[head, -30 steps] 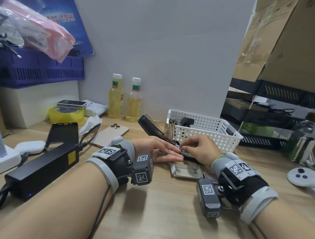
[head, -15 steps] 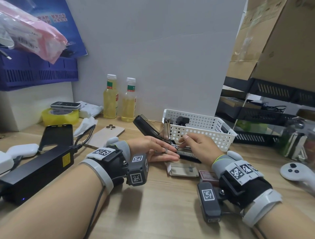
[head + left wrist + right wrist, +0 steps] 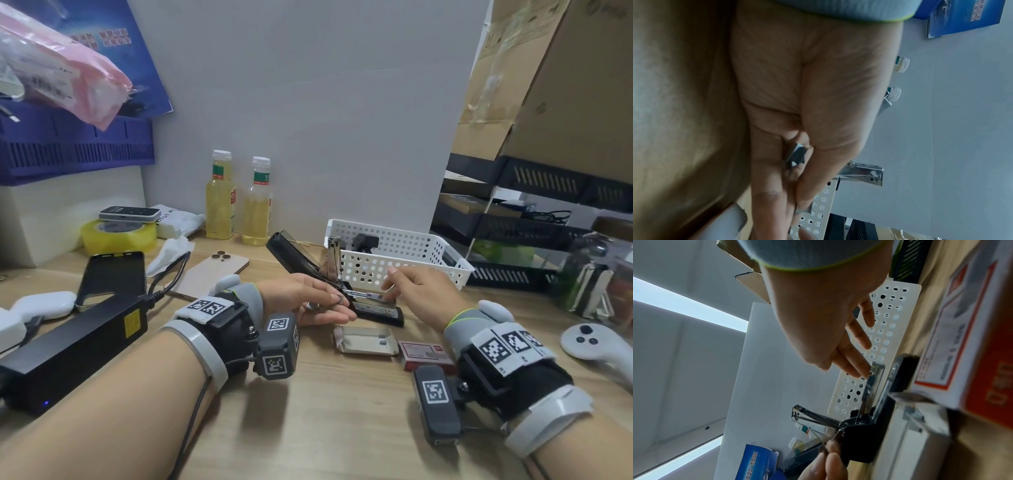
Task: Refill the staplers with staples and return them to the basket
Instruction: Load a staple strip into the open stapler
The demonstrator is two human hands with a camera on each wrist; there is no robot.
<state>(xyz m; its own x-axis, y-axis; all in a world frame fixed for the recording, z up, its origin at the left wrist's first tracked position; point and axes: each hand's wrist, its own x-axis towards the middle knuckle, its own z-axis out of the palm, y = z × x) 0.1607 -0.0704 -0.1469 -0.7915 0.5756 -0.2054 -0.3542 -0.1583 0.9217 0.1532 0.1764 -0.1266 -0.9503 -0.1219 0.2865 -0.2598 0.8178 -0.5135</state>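
A black stapler [image 3: 378, 312] lies open on the desk in front of the white perforated basket [image 3: 404, 265]. Its cover [image 3: 291, 255] is tilted up to the left and its metal magazine [image 3: 873, 382] is bare. My left hand [image 3: 335, 305] rests at the hinge end and pinches a small metal piece, seemingly a strip of staples [image 3: 796, 155], between thumb and fingers. My right hand [image 3: 394, 284] has straight fingers, and a fingertip [image 3: 859, 373] touches the magazine's front end. Another dark stapler [image 3: 366, 241] sits inside the basket.
An opened staple tray [image 3: 364, 339] and a red staple box [image 3: 424, 354] lie just in front of the stapler. Two bottles [image 3: 236, 198] stand behind, a phone [image 3: 212, 274] and a black power brick [image 3: 75, 346] to the left, a white controller [image 3: 596, 346] to the right.
My right hand let go of its pinch near the hinge, straightened its fingers and slid right to the magazine's front end. The left hand stayed at the hinge.
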